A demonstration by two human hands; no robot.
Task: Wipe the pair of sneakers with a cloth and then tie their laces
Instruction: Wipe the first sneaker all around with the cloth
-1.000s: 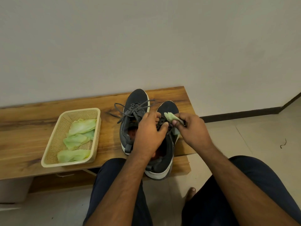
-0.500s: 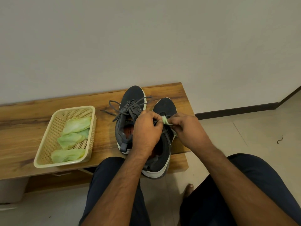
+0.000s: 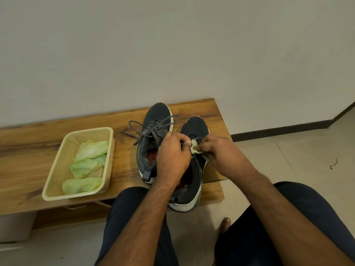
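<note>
Both hands closed over right sneaker on tabletop: left hand pinching lace, right hand gripping cloth too. Long axis running away from grips; left sneaker just leftward, untied.

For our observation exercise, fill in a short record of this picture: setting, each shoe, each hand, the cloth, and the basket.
Setting: wooden bench against a plain wall
Left shoe: on the bench, laces loose and spread
Right shoe: heel overhanging the bench's front edge, both hands on its laces
Left hand: closed over the laces of the right shoe
Right hand: fingers pinching a small pale green cloth at the laces
Basket: cream, left of the shoes, holding several folded green cloths
</note>
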